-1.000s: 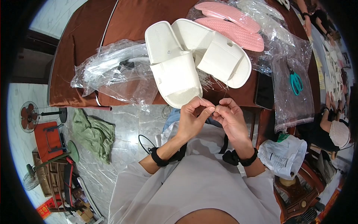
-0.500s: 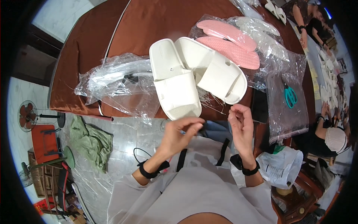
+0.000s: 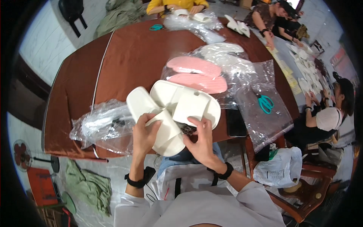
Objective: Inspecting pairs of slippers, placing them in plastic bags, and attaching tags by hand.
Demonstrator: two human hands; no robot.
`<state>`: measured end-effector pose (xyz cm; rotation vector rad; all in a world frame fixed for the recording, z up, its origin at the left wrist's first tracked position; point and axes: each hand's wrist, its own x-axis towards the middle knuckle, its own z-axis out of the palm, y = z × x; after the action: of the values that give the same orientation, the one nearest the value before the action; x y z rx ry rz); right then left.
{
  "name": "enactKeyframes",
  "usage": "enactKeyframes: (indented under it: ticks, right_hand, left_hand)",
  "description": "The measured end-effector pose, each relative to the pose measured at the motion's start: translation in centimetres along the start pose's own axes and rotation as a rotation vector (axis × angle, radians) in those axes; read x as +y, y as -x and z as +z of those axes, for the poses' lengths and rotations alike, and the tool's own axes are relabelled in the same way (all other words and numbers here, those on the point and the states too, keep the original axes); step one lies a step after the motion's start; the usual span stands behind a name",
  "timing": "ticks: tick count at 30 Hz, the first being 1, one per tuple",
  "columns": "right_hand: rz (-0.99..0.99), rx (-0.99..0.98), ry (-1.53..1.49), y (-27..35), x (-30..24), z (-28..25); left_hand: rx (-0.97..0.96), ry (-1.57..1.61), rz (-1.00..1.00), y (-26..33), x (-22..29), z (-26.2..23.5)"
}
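Two white slide slippers lie crossed at the near edge of a brown table [image 3: 124,60]. My left hand [image 3: 144,134] grips the strap of the left white slipper [image 3: 153,119]. My right hand [image 3: 200,142] rests its fingers against the near edge of the right white slipper [image 3: 189,104], thumb pointing up. Both wrists wear black bands. Whether the right hand truly grips the slipper is unclear.
Crumpled clear plastic bags [image 3: 100,126] lie left of the slippers. Two pink slippers [image 3: 194,73] in plastic sit behind them. Teal scissors [image 3: 266,103] rest under a clear bag at the right. Other people work along the table's far and right sides. A white bag [image 3: 280,170] sits on a chair.
My hands were together in front of my chest, then parted. Now both have reached forward onto the white slippers. The view has tilted up, showing more of the table.
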<state>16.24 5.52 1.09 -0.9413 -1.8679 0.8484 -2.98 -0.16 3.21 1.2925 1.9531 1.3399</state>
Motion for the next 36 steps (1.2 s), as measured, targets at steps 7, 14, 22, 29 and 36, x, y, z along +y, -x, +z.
enactKeyframes:
  ticks: [7,14,22,29,36]
  right_hand:
    - [-0.077,0.139,-0.013,-1.0,-0.8,-1.6]
    - [-0.216,0.218,0.036,-2.4,-2.4,-8.7]
    - [-0.042,0.478,-0.159,-3.9,2.1,-24.8]
    - [-0.037,0.691,0.257,-10.0,14.7,-38.0]
    - [0.086,0.741,0.102,-17.7,26.9,-40.0]
  left_hand:
    - [-0.059,0.369,0.008,1.2,4.0,0.3]
    - [0.033,0.229,0.364,2.4,10.2,2.0]
    - [0.124,0.144,0.391,2.8,7.9,3.3]
    - [0.129,0.039,0.223,4.2,2.4,1.0]
    - [0.259,-0.066,0.111,5.3,1.1,-1.1]
